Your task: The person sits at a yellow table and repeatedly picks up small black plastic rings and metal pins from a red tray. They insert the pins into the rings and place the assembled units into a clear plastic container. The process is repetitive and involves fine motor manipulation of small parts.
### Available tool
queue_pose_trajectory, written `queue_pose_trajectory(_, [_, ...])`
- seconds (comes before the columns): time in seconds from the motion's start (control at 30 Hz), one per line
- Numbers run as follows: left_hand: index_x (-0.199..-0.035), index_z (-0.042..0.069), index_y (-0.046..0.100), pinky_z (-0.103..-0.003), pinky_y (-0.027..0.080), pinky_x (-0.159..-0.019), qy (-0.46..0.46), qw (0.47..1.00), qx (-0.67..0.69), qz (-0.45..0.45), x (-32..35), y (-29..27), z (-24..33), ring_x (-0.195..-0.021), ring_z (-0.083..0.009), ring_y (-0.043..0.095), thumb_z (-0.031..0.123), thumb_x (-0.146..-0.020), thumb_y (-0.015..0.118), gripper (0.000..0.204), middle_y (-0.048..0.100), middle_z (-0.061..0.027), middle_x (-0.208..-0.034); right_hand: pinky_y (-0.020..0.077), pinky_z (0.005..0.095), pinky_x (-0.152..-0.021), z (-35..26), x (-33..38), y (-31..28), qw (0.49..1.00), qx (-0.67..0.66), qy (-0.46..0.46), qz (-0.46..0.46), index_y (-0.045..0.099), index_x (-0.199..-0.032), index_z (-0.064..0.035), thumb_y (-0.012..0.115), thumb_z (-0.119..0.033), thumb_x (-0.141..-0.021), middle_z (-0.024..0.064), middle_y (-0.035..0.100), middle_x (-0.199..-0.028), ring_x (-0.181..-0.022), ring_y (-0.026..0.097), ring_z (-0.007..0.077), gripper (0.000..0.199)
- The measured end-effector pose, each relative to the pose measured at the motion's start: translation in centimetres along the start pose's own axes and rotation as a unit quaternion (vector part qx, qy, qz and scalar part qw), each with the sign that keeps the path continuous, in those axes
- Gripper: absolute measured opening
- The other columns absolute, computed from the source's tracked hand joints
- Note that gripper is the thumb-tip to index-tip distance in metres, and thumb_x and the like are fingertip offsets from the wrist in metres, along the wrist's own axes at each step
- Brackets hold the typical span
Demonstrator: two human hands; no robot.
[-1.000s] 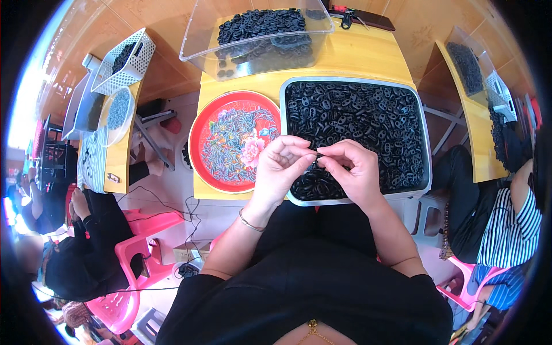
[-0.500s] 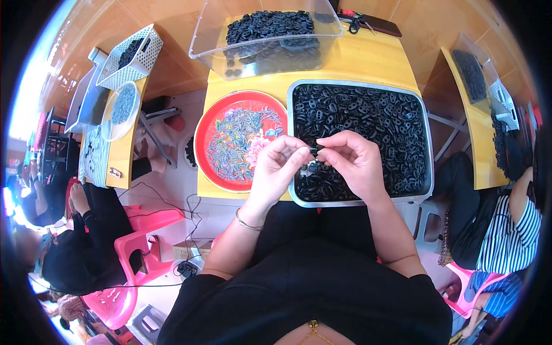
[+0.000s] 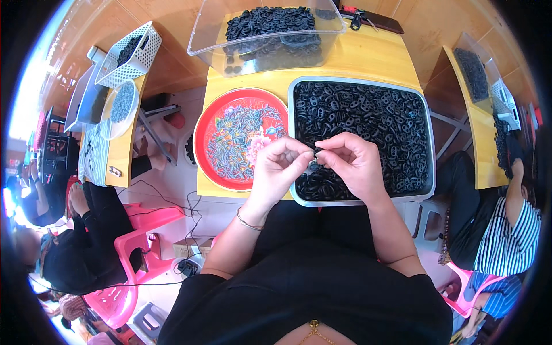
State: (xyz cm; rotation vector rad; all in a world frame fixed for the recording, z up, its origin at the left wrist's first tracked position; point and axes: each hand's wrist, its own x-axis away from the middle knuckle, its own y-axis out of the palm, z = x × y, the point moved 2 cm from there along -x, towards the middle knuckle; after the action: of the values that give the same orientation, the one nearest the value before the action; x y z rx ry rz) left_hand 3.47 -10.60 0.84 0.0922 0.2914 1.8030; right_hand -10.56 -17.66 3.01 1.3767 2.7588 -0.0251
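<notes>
Over the near left part of a metal tray (image 3: 433,144), my two hands meet fingertip to fingertip. My right hand (image 3: 357,168) pinches a small black plastic piece, mostly hidden by the fingers. Thumb and index finger of my left hand (image 3: 277,172) are pressed together at the left side of that piece; what they hold is too small to make out. The tray is filled with black oval plastic pieces (image 3: 379,126) with two holes each. Left of it stands a round red flowered dish (image 3: 202,138) with many small, thin greyish metal parts (image 3: 230,146), possibly springs.
A clear plastic bin (image 3: 201,49) with more black pieces stands at the table's far side. Behind the tray lie tools (image 3: 356,22) and a dark case (image 3: 386,24). Side tables hold baskets; people sit at both sides, with pink chairs (image 3: 129,241) and cables on the floor at left.
My fingertips shift slightly around the small piece, and my hands stay over the same spot. At right, the person in stripes has moved an arm up toward the side table.
</notes>
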Motion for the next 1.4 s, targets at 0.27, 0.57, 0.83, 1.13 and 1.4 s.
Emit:
queue_pose_trajectory(0.27, [-0.085, -0.001, 0.058, -0.020, 0.046, -0.065, -0.021, 0.999, 0.003, -0.024, -0.1, 0.0, 0.4, -0.073, -0.0089, 0.057, 0.005, -0.084, 0.057, 0.006, 0.061, -0.0053, -0.081, 0.0505, 0.0217, -0.067, -0.1, 0.2, -0.4, 0.997, -0.055, 0.041, -0.019, 0.061, -0.092, 0.0004, 0.059, 0.004, -0.079, 0.0054, 0.063, -0.080, -0.075, 0.062, 0.0102, 0.014])
queue_pose_trajectory(0.57, [-0.084, 0.001, 0.057, -0.019, 0.044, -0.063, -0.064, 0.998, -0.012, -0.012, 0.0, 0.2, 0.1, -0.069, -0.0055, 0.054, 0.009, -0.085, 0.056, 0.008, 0.059, -0.0007, -0.075, 0.0506, 0.0213, -0.065, 0.1, 0.6, -0.1, 0.997, 0.048, -0.052, 0.016, 0.062, -0.088, 0.0008, 0.063, 0.005, -0.075, 0.0053, 0.062, -0.079, -0.074, 0.063, 0.0119, 0.014])
queue_pose_trajectory(0.83, [-0.086, 0.002, 0.057, -0.017, 0.043, -0.060, -0.024, 0.999, 0.029, -0.011, 0.1, 0.8, 0.0, -0.068, -0.0034, 0.055, 0.004, -0.084, 0.058, 0.004, 0.060, 0.0001, -0.076, 0.0508, 0.0214, -0.065, 0.2, 0.9, -0.2, 1.000, 0.001, 0.005, 0.016, 0.062, -0.089, 0.0005, 0.062, 0.004, -0.077, 0.0055, 0.063, -0.081, -0.072, 0.063, 0.0104, 0.013])
queue_pose_trajectory(1.13, [-0.091, 0.001, 0.058, -0.017, 0.045, -0.063, -0.049, 0.997, 0.052, -0.023, 0.0, 0.4, 0.2, -0.072, -0.0040, 0.056, 0.003, -0.083, 0.059, 0.009, 0.061, -0.0002, -0.079, 0.0504, 0.0219, -0.067, 0.0, 0.7, -0.3, 0.996, -0.058, 0.056, -0.034, 0.059, -0.095, 0.0000, 0.057, 0.001, -0.081, 0.0044, 0.063, -0.082, -0.074, 0.061, 0.0089, 0.014])
queue_pose_trajectory(1.4, [-0.086, 0.002, 0.059, -0.025, 0.043, -0.062, 0.065, 0.960, -0.271, -0.019, -0.5, -0.5, 0.5, -0.067, -0.0126, 0.056, 0.001, -0.076, 0.063, 0.011, 0.060, -0.0041, -0.077, 0.0492, 0.0214, -0.070, -0.3, 0.6, -0.7, 0.998, -0.046, 0.036, -0.028, 0.059, -0.097, 0.0004, 0.056, 0.000, -0.082, 0.0048, 0.062, -0.085, -0.078, 0.060, 0.0087, 0.015])
